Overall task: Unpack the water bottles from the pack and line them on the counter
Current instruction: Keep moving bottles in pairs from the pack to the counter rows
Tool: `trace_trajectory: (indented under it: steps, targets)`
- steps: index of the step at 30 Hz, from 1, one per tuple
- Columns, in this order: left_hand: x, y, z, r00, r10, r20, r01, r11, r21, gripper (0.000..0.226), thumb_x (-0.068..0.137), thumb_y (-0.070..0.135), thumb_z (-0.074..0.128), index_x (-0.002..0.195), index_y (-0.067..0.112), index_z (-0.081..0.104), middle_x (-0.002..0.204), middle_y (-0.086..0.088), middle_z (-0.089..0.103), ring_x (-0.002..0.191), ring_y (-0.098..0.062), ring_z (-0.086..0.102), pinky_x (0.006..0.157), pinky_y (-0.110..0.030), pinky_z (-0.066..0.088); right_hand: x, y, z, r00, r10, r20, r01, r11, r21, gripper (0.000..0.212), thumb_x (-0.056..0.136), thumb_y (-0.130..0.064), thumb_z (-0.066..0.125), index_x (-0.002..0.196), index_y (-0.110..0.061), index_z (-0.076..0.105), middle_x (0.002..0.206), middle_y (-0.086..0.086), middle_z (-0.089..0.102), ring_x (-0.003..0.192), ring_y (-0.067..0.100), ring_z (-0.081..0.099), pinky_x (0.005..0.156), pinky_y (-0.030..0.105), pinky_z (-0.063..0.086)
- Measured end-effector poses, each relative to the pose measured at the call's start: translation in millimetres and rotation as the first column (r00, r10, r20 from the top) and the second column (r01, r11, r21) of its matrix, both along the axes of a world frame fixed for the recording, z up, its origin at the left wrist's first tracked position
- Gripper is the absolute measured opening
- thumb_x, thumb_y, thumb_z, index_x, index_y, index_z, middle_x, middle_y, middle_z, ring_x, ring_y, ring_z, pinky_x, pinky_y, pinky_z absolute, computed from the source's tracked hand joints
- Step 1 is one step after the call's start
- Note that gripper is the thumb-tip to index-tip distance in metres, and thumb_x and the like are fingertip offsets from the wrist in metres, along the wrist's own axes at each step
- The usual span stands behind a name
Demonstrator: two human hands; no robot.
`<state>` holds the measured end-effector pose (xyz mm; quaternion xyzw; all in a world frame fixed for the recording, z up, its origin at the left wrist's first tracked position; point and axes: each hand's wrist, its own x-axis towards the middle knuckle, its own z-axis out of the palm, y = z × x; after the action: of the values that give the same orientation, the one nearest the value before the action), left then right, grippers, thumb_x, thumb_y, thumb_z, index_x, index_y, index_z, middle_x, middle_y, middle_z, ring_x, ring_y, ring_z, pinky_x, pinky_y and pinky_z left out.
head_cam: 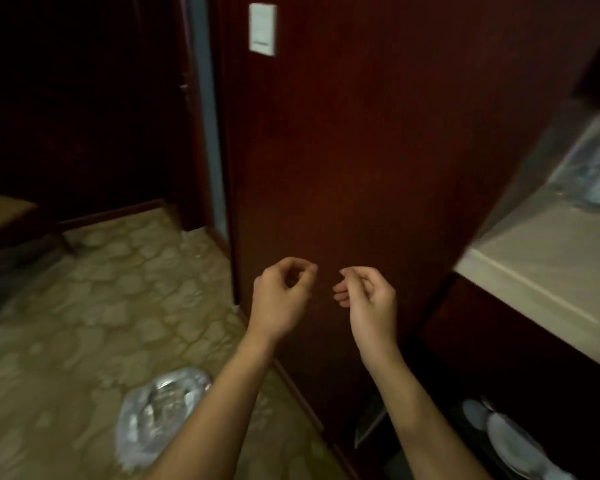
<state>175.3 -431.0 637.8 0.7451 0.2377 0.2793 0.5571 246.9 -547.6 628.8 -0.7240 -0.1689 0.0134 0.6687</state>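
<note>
My left hand (pixel 281 292) and my right hand (pixel 368 296) hover side by side in front of a dark red wooden panel, fingers loosely curled, nothing in either. A plastic-wrapped pack of water bottles (pixel 593 168) lies blurred on the pale counter (pixel 541 265) at the right edge, well away from both hands. A crumpled clear plastic wrap (pixel 160 410) lies on the patterned carpet at lower left, partly behind my left forearm.
The dark wooden panel (pixel 361 133) carries a white wall switch (pixel 263 28). A dark doorway opens at upper left. Under the counter, white plates (pixel 510 441) sit on a low shelf. The carpet (pixel 101 306) spreads out to the left.
</note>
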Motion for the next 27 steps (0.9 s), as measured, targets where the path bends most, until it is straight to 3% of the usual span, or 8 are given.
trace_trajectory:
  steps: [5, 8, 12, 15, 19, 27]
  targets:
    - [-48.4, 88.9, -42.7, 0.988, 0.126, -0.088, -0.137, 0.981, -0.140, 0.012, 0.083, 0.039, 0.064, 0.078, 0.030, 0.069, 0.066, 0.004, 0.068, 0.057, -0.011, 0.064, 0.065, -0.039, 0.054, -36.1, 103.0, -40.8, 0.975, 0.168, -0.146, -0.168, 0.986, 0.010, 0.012, 0.099, -0.004, 0.054, 0.092, -0.001, 0.064, 0.068, 0.008, 0.062, 0.053, 0.002, 0.057, 0.053, 0.014, 0.046]
    - [-80.3, 143.4, -73.4, 0.970, 0.186, -0.157, -0.218, 0.952, -0.215, 0.012, 0.090, 0.027, 0.065, 0.079, 0.030, 0.068, 0.080, -0.002, 0.072, 0.062, -0.014, 0.065, 0.064, -0.029, 0.050, -64.4, 160.7, -70.9, 0.938, 0.252, -0.239, -0.266, 0.964, -0.026, 0.014, 0.099, -0.004, 0.054, 0.089, -0.005, 0.063, 0.067, 0.006, 0.061, 0.051, 0.002, 0.057, 0.052, 0.013, 0.045]
    - [-113.4, 200.4, -118.4, 0.940, 0.221, -0.259, -0.295, 0.909, -0.294, 0.013, 0.095, 0.021, 0.064, 0.083, 0.025, 0.069, 0.087, -0.008, 0.075, 0.066, -0.017, 0.066, 0.066, -0.032, 0.054, -93.9, 216.4, -110.9, 0.874, 0.338, -0.348, -0.388, 0.918, -0.081, 0.011, 0.099, -0.008, 0.056, 0.095, -0.004, 0.065, 0.070, 0.006, 0.064, 0.059, 0.008, 0.060, 0.056, 0.015, 0.047]
    - [-138.7, 224.7, -145.1, 0.927, 0.230, -0.298, -0.342, 0.844, -0.413, 0.012, 0.098, 0.015, 0.060, 0.089, 0.017, 0.068, 0.089, -0.009, 0.072, 0.070, -0.014, 0.064, 0.056, -0.017, 0.049, -117.0, 242.2, -140.6, 0.810, 0.344, -0.475, -0.448, 0.886, -0.122, 0.011, 0.099, -0.012, 0.057, 0.093, -0.010, 0.066, 0.073, 0.003, 0.066, 0.063, 0.009, 0.062, 0.056, 0.015, 0.048]
    - [-166.1, 258.5, -176.3, 0.896, 0.244, -0.370, -0.414, 0.761, -0.500, 0.013, 0.100, 0.016, 0.057, 0.100, 0.008, 0.068, 0.087, -0.009, 0.071, 0.068, -0.017, 0.062, 0.061, -0.024, 0.048, -134.9, 275.2, -178.5, 0.705, 0.330, -0.627, -0.537, 0.827, -0.169, 0.009, 0.099, -0.015, 0.057, 0.093, -0.018, 0.063, 0.078, 0.005, 0.067, 0.060, 0.008, 0.062, 0.055, 0.017, 0.048]
    - [-168.7, 321.8, -240.2, 0.805, 0.259, -0.533, -0.557, 0.639, -0.530, 0.011, 0.101, 0.019, 0.057, 0.093, 0.016, 0.065, 0.088, -0.010, 0.071, 0.070, -0.019, 0.061, 0.059, -0.026, 0.046, -121.5, 336.1, -264.8, 0.588, 0.220, -0.778, -0.629, 0.730, -0.269, 0.014, 0.099, -0.015, 0.057, 0.110, -0.008, 0.062, 0.090, 0.007, 0.067, 0.066, 0.012, 0.062, 0.056, 0.017, 0.050]
